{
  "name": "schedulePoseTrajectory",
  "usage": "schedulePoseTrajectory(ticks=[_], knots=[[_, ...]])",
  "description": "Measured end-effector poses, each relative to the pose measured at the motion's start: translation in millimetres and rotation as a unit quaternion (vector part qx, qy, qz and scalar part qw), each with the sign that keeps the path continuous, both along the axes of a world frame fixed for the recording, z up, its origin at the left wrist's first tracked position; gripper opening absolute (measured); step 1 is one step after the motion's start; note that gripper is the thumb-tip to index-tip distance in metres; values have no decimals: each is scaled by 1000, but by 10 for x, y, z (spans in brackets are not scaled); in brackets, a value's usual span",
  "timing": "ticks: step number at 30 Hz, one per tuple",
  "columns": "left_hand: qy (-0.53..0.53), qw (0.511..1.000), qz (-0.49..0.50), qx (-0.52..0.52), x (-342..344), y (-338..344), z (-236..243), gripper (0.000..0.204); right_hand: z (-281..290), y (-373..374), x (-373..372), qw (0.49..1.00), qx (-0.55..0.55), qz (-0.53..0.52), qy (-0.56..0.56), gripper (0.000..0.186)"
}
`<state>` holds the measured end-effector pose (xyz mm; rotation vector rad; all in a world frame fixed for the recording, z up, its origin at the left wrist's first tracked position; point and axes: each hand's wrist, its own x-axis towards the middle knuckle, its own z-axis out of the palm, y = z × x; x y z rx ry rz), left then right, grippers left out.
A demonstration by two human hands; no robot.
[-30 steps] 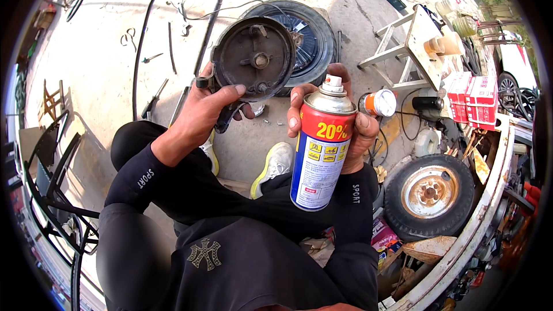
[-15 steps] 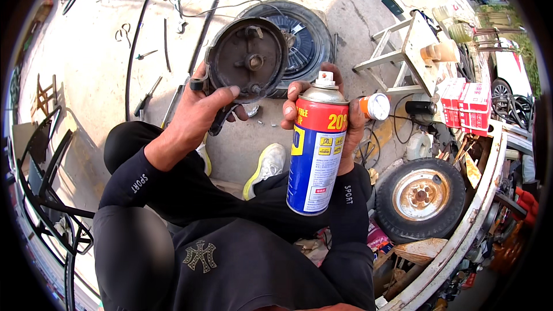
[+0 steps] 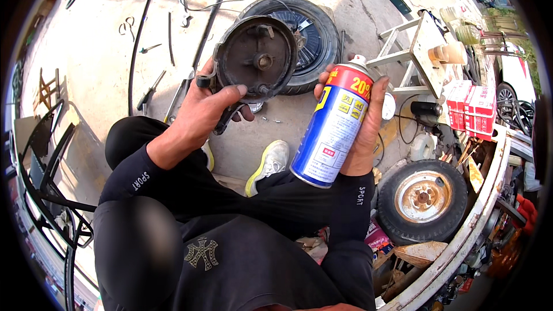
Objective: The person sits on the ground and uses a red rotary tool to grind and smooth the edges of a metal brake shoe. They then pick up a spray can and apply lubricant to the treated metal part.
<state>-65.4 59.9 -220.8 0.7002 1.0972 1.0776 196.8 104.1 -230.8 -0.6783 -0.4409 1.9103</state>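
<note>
My left hand [image 3: 201, 106] is closed on the lower left edge of a round, dark drum-brake cover [image 3: 245, 52], its hollow side facing me. A lever hangs from the cover beside my fingers. In my right hand [image 3: 368, 121] is a blue and red spray can [image 3: 334, 124], leaning with its top up and to the right. A bare nozzle shows at the can's top, apart from the cover. Behind the cover, a wheel with a hub motor [image 3: 331, 43] lies flat on the ground, partly hidden.
A wooden stool [image 3: 423, 52] stands to the right, near red and white boxes [image 3: 469, 109]. A rusty-rimmed wheel [image 3: 423, 196] lies in a cluttered cart at lower right. Left are a screwdriver [image 3: 151, 89] and a black metal frame [image 3: 49, 161]. Small metal parts lie near my shoe [image 3: 271, 164].
The spray can has moved right and slightly up, and its top now leans to the right. The brake cover has shifted slightly right in the picture, still in my left hand.
</note>
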Motion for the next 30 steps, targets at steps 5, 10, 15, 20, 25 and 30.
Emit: schedulePoseTrajectory(ticks=[5,10,15,20,25,30], knots=[[-19,1000,0,-12,-53,-30,-30,50,287,254,816,976,86,-195,-33,73],[-8,1000,-14,-11,-72,-36,-38,54,78,143,414,943,73,-228,-231,59],[127,989,-50,55,-23,-50,-85,53,552,-41,95,704,370,-391,-463,82],[205,976,-63,45,-53,-7,-187,52,-8,-3,-321,613,411,-88,-669,79],[304,943,-45,130,-21,-96,-295,61,154,-67,-374,631,442,-100,-630,72],[363,919,-38,149,-39,-66,-335,62,25,-154,-631,639,474,-107,-597,73]])
